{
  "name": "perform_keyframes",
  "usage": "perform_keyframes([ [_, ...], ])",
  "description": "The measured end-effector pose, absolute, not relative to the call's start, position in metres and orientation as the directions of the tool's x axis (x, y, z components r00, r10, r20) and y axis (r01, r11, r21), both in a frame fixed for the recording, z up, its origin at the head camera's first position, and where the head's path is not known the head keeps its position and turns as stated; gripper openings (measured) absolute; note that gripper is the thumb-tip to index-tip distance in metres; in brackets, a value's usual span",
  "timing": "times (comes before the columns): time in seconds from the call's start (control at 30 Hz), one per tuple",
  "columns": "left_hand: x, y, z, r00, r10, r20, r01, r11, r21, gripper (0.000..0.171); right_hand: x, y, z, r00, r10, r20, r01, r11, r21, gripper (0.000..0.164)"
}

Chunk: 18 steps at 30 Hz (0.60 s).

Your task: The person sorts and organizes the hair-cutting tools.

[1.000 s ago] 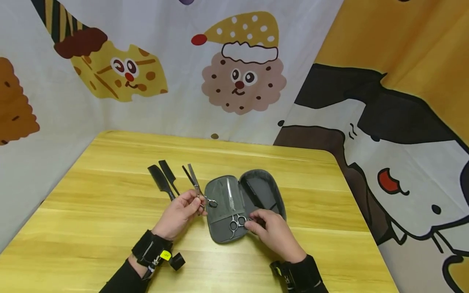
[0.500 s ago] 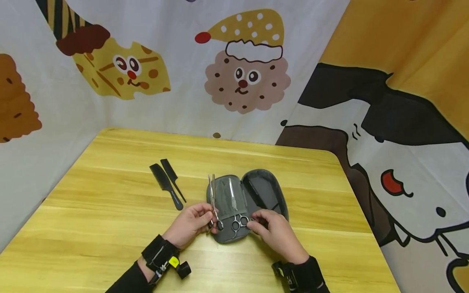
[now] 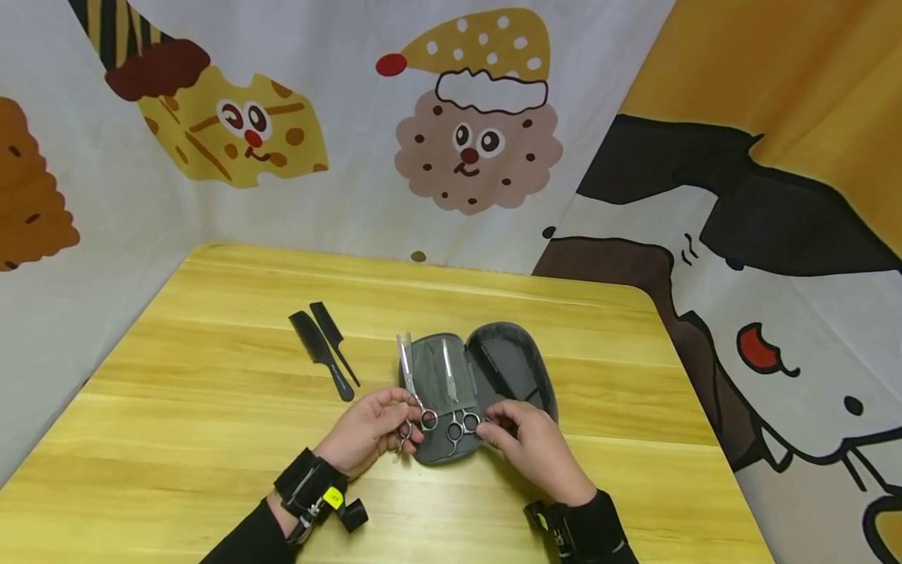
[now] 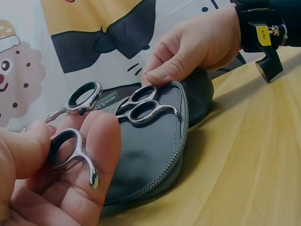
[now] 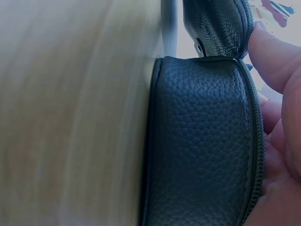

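On the near side of the wooden counter (image 3: pixel 211 407), we see the left hand (image 3: pixel 369 427) pinching hairdressing scissors (image 3: pixel 410 382) by the handles, blades slightly apart and pointing away from us at the left edge of the open grey zip case (image 3: pixel 438 453). The grip of the right hand (image 3: pixel 532 446) closes on the case's edge, just beside a second pair of scissors (image 3: pixel 449 384) in its pocket, finger rings towards us. Farther off, we find a wide black comb (image 3: pixel 310 337) and a tail comb (image 3: pixel 327 323) side by side; behind the counter hangs a cartoon-printed curtain (image 3: pixel 282 223).
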<state>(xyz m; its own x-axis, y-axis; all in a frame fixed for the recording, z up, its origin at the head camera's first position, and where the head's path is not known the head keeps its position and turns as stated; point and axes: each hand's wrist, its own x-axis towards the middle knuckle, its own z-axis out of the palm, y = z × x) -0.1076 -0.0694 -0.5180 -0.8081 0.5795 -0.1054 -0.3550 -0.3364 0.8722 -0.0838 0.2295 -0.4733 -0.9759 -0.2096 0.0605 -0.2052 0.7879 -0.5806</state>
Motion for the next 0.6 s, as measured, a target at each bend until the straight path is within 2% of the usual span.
perform_keyframes([
  [0.27,-0.1088,-0.0672,-0.5152,-0.805,0.584,-0.102,-0.369,-0.359,0.857,0.011,-0.0841,0.2295,-0.4701,-0.978,-0.203,0.047,-0.191,0.781,-0.595,0.017],
  [0.5,-0.109,-0.0669,-0.5191,-0.811,0.573,-0.117,-0.369,-0.346,0.863,0.045,-0.0848,0.229,-0.4724,-0.976,-0.21,0.058,-0.202,0.775,-0.599,0.017],
  [0.6,-0.1092,-0.0662,-0.5198,-0.816,0.566,-0.122,-0.368,-0.346,0.863,0.046,-0.0849,0.2292,-0.4727,-0.976,-0.211,0.056,-0.201,0.769,-0.607,0.018],
])
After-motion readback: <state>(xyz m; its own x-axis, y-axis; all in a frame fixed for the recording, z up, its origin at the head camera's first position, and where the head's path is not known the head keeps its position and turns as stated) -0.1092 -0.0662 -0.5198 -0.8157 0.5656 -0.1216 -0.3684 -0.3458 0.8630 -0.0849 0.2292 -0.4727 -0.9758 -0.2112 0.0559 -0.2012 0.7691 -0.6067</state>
